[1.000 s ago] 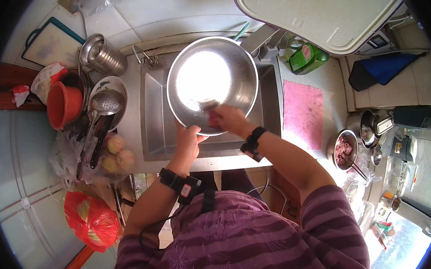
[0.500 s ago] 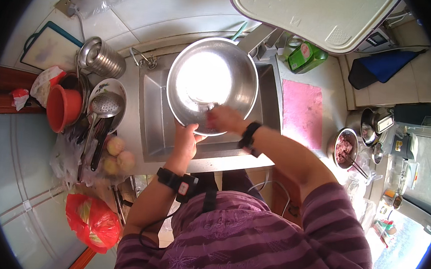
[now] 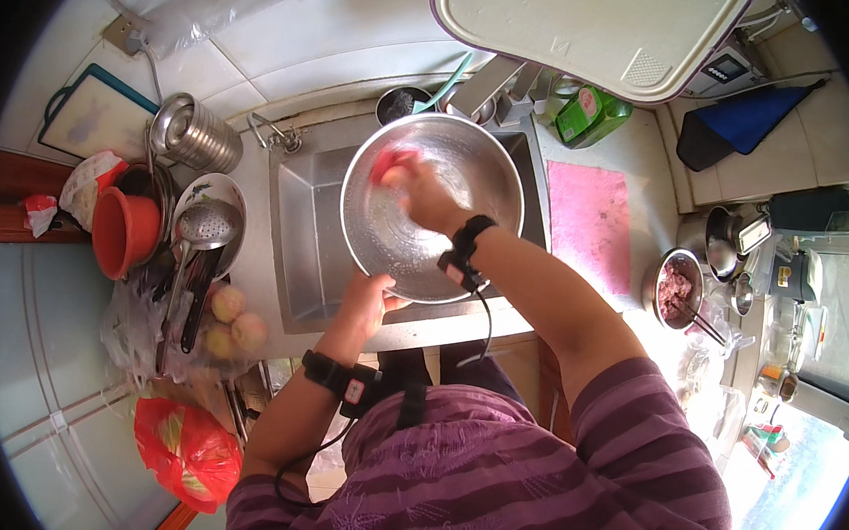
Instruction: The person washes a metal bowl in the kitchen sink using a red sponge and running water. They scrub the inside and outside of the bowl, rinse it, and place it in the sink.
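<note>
Now, left grip [image 3: 371,296] on bowl [image 3: 424,245], right grip [image 3: 429,198] inside

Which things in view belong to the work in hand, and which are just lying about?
In use:
- big bowl, gripped by the left hand
- red item, blurred, in the right hand

Apparently lying about:
- pink cloth
- green bottle
- skimmer
- fruit
- meat
</note>
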`<state>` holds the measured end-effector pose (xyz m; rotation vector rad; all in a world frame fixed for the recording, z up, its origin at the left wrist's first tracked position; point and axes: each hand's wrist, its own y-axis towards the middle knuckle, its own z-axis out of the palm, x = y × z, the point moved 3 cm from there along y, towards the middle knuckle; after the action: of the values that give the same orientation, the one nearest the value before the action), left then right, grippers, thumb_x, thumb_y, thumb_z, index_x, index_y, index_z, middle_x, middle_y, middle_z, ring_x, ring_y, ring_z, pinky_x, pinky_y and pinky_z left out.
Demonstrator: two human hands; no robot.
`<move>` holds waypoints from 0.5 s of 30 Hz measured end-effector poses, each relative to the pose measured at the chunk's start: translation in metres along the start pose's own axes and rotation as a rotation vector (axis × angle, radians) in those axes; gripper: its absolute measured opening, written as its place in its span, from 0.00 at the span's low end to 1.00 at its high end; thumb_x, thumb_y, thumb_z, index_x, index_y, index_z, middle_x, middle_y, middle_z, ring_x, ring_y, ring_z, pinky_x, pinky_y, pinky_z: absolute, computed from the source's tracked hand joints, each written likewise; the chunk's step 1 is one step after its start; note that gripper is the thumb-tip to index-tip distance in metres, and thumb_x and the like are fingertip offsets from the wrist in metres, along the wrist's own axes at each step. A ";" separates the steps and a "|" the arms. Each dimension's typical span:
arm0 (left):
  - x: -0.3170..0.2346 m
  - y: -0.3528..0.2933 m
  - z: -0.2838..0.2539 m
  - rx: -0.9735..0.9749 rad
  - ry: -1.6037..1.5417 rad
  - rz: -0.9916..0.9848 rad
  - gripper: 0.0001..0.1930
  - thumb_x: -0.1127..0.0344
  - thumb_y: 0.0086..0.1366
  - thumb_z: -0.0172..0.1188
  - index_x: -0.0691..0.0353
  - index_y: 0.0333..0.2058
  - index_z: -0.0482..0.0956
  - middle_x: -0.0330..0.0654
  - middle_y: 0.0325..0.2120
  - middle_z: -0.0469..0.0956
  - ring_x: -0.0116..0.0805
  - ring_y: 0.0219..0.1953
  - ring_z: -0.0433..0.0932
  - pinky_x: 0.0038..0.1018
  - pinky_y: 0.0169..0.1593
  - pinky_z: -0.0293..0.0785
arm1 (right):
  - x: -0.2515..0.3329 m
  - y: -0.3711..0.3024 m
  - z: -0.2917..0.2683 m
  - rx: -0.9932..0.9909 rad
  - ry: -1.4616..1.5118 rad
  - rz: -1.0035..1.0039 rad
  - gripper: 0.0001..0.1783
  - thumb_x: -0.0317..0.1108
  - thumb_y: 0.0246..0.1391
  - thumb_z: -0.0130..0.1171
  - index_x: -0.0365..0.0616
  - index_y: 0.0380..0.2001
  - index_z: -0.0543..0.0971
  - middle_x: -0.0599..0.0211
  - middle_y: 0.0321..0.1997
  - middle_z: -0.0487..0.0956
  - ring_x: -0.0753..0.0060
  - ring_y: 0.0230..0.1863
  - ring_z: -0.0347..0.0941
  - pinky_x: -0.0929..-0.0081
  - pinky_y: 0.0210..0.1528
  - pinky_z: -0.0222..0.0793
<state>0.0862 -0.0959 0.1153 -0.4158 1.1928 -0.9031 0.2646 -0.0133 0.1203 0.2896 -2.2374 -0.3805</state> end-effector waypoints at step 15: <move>-0.002 0.003 -0.018 0.043 0.059 -0.022 0.22 0.74 0.54 0.49 0.62 0.50 0.65 0.45 0.44 0.72 0.39 0.42 0.76 0.39 0.43 0.77 | 0.006 -0.038 0.032 0.585 0.418 0.389 0.06 0.27 0.47 0.51 0.40 0.29 0.76 0.55 0.33 0.74 0.56 0.40 0.72 0.70 0.41 0.67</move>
<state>0.0704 -0.0890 0.1083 -0.3704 1.2225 -0.9636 0.2396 -0.0453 0.0909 0.2023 -1.8824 0.5097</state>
